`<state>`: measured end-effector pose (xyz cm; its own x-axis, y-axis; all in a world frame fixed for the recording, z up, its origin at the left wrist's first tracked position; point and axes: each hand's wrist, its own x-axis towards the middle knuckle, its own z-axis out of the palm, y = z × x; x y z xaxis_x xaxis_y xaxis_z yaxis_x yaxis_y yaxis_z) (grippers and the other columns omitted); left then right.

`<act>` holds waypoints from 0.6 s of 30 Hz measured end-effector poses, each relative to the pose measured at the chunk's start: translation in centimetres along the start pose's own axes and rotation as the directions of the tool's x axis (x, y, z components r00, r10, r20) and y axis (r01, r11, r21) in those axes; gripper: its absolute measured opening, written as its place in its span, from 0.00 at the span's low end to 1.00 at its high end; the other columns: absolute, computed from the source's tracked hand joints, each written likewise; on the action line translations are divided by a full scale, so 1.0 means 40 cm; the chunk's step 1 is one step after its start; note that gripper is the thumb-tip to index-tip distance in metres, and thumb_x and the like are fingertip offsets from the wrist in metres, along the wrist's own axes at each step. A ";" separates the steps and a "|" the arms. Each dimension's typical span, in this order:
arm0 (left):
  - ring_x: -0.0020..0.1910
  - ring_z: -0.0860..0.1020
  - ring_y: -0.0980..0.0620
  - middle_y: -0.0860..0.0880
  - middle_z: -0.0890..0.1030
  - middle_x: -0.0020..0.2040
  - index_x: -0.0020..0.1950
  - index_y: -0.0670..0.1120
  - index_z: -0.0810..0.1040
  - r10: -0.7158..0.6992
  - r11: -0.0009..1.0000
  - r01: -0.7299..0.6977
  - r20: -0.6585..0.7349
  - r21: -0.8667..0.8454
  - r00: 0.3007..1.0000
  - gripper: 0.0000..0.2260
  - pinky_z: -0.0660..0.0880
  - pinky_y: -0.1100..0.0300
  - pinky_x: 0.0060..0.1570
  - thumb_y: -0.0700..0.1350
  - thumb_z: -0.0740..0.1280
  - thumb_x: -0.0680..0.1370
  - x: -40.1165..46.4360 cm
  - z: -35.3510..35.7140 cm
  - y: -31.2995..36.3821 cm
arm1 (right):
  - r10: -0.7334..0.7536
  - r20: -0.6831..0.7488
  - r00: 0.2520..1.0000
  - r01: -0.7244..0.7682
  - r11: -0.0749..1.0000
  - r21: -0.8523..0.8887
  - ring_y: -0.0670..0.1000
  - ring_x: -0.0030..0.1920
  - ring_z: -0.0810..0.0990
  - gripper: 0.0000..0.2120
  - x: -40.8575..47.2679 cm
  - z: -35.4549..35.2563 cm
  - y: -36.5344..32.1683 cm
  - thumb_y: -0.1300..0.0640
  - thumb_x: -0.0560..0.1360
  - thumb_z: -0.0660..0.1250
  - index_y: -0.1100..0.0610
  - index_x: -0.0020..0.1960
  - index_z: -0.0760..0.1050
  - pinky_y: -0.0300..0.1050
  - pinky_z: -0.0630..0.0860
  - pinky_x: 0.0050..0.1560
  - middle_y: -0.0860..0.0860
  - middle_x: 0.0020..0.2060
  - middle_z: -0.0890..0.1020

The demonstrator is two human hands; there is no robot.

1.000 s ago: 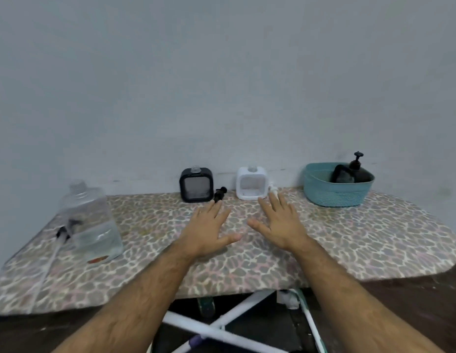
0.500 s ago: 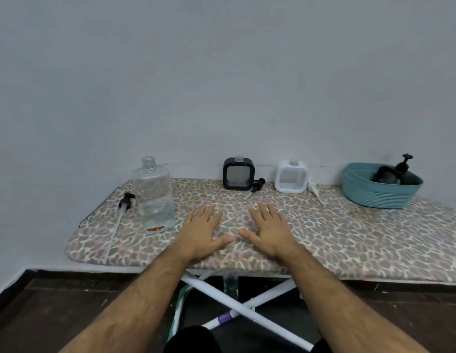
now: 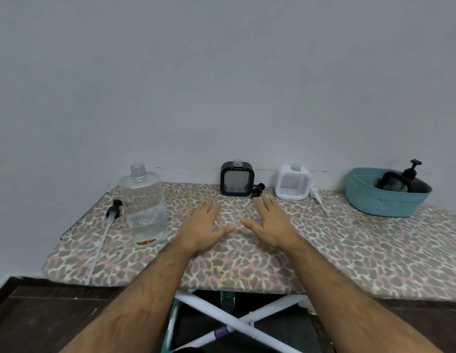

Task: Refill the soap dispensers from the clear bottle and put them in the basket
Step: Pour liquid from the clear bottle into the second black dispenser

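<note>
A clear bottle (image 3: 145,207) stands uncapped on the left of the board, partly filled with clear liquid. Its black pump with a long tube (image 3: 104,230) lies to its left. A black square dispenser (image 3: 237,178) and a white square dispenser (image 3: 294,182) stand uncapped by the wall. A black pump (image 3: 257,189) and a white pump (image 3: 316,196) lie beside them. A teal basket (image 3: 384,200) at the right holds a black dispenser (image 3: 402,180). My left hand (image 3: 201,226) and right hand (image 3: 271,224) rest flat on the board, fingers straight, holding nothing.
The leopard-print ironing board (image 3: 349,250) stands against a grey wall on white crossed legs (image 3: 237,322). A dark wooden floor lies below. A metal rest (image 3: 81,217) sticks out at the board's left end.
The view has swung left and drawn back, bringing the clear bottle closer to the middle. Both hands stay flat on the board in the same pose.
</note>
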<state>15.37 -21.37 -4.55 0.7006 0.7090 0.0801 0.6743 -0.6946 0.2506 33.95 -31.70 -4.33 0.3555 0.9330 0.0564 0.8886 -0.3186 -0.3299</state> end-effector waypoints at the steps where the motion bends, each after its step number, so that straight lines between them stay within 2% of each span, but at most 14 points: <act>1: 0.80 0.48 0.49 0.49 0.48 0.81 0.81 0.53 0.49 -0.002 1.000 0.001 -0.019 -0.019 1.000 0.42 0.48 0.46 0.78 0.75 0.48 0.72 0.020 -0.001 -0.002 | 0.006 -0.021 1.000 -0.005 0.999 0.034 0.53 0.81 0.44 0.47 0.017 -0.004 0.004 0.23 0.71 0.46 0.48 0.82 0.46 0.58 0.47 0.80 0.51 0.82 0.45; 3: 0.80 0.50 0.49 0.50 0.48 0.82 0.81 0.53 0.49 -0.006 0.998 0.004 -0.035 -0.058 0.999 0.43 0.51 0.45 0.77 0.75 0.48 0.72 0.058 -0.005 -0.004 | 0.017 -0.037 0.999 -0.013 0.994 0.106 0.53 0.81 0.48 0.45 0.049 -0.015 0.012 0.25 0.74 0.53 0.48 0.82 0.47 0.57 0.51 0.79 0.51 0.81 0.48; 5: 0.80 0.51 0.49 0.51 0.48 0.81 0.81 0.54 0.50 -0.018 0.992 0.014 -0.024 -0.122 1.000 0.44 0.53 0.43 0.77 0.77 0.49 0.71 0.102 -0.006 -0.009 | 0.014 -0.035 0.999 -0.007 0.983 0.182 0.52 0.80 0.52 0.47 0.087 -0.023 0.016 0.25 0.72 0.58 0.48 0.82 0.50 0.59 0.56 0.78 0.50 0.81 0.53; 7: 0.79 0.54 0.49 0.51 0.51 0.81 0.81 0.54 0.52 -0.040 0.967 0.032 -0.028 -0.254 0.999 0.45 0.57 0.42 0.76 0.78 0.51 0.70 0.140 -0.008 -0.012 | 0.011 -0.072 0.997 0.010 0.955 0.295 0.50 0.74 0.65 0.45 0.120 -0.037 0.011 0.26 0.70 0.65 0.48 0.79 0.57 0.57 0.66 0.73 0.48 0.76 0.65; 9: 0.76 0.62 0.50 0.52 0.59 0.79 0.80 0.52 0.57 -0.072 0.882 0.033 -0.065 -0.470 0.995 0.38 0.62 0.50 0.72 0.70 0.59 0.75 0.166 -0.015 -0.004 | 0.020 -0.126 0.992 0.036 0.903 0.428 0.45 0.61 0.74 0.36 0.147 -0.053 0.008 0.40 0.73 0.72 0.49 0.75 0.63 0.46 0.73 0.63 0.45 0.65 0.74; 11: 0.70 0.68 0.53 0.54 0.66 0.73 0.79 0.51 0.60 -0.131 0.765 0.040 -0.094 -0.643 0.987 0.32 0.65 0.55 0.66 0.62 0.63 0.79 0.192 -0.023 0.007 | 0.044 -0.139 0.989 0.032 0.864 0.503 0.44 0.55 0.73 0.33 0.179 -0.068 0.005 0.50 0.76 0.73 0.53 0.77 0.62 0.40 0.70 0.55 0.48 0.62 0.75; 12: 0.70 0.68 0.53 0.55 0.66 0.73 0.79 0.50 0.60 -0.170 0.717 0.060 -0.091 -0.695 0.981 0.31 0.65 0.55 0.65 0.60 0.63 0.79 0.209 -0.025 0.008 | 0.061 -0.136 0.989 0.020 0.850 0.526 0.45 0.55 0.72 0.33 0.196 -0.073 0.007 0.52 0.77 0.72 0.54 0.77 0.61 0.40 0.69 0.55 0.51 0.64 0.75; 15: 0.74 0.66 0.48 0.47 0.64 0.78 0.80 0.53 0.57 -0.250 0.615 0.117 -0.052 -0.780 0.967 0.35 0.66 0.48 0.71 0.66 0.62 0.77 0.266 -0.016 -0.006 | 0.120 -0.134 0.984 -0.022 0.820 0.572 0.48 0.60 0.72 0.34 0.252 -0.075 0.005 0.54 0.77 0.71 0.55 0.78 0.59 0.41 0.68 0.56 0.55 0.72 0.71; 18: 0.74 0.67 0.47 0.45 0.65 0.77 0.80 0.54 0.55 -0.289 0.542 0.154 -0.010 -0.826 0.957 0.39 0.67 0.46 0.70 0.70 0.60 0.74 0.304 -0.009 -0.010 | 0.179 -0.101 0.979 -0.087 0.808 0.583 0.56 0.71 0.70 0.37 0.303 -0.063 0.011 0.52 0.77 0.71 0.54 0.80 0.56 0.49 0.70 0.67 0.56 0.74 0.68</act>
<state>23.55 -12.42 -3.34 0.4736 0.8806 0.0144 0.2809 -0.1664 0.9452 39.38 -20.96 -1.42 0.5362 0.8391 0.0917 0.5176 -0.2411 -0.8209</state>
